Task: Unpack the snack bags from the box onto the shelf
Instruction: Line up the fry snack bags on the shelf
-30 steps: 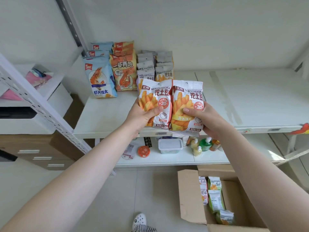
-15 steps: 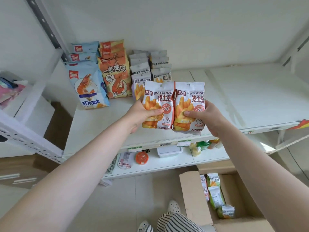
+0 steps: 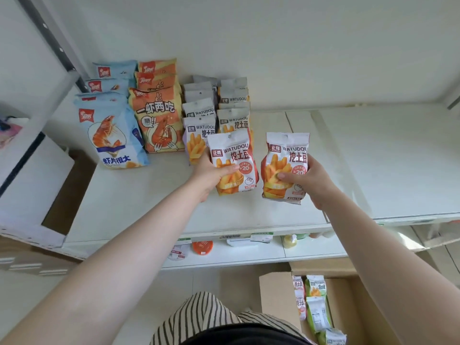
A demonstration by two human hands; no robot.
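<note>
My left hand [image 3: 210,174] grips a white and red fries snack bag [image 3: 232,153], held upright just in front of two rows of similar bags [image 3: 199,113] on the white shelf [image 3: 373,158]. My right hand [image 3: 311,179] holds a second fries bag [image 3: 286,158] upright a little to the right, apart from the first. At the bottom right the open cardboard box [image 3: 273,300] on the floor holds several more green and red snack bags [image 3: 316,310].
Blue shrimp chip bags [image 3: 112,135] and orange shrimp bags [image 3: 156,118] stand at the shelf's left. A metal upright [image 3: 49,38] borders the left side. The lower shelf [image 3: 249,252] carries small containers and bottles. My striped clothing [image 3: 204,317] shows at the bottom.
Both hands have moved further in over the shelf with their bags. The two bags, side by side and touching before, are now apart, the right one shifted right.
</note>
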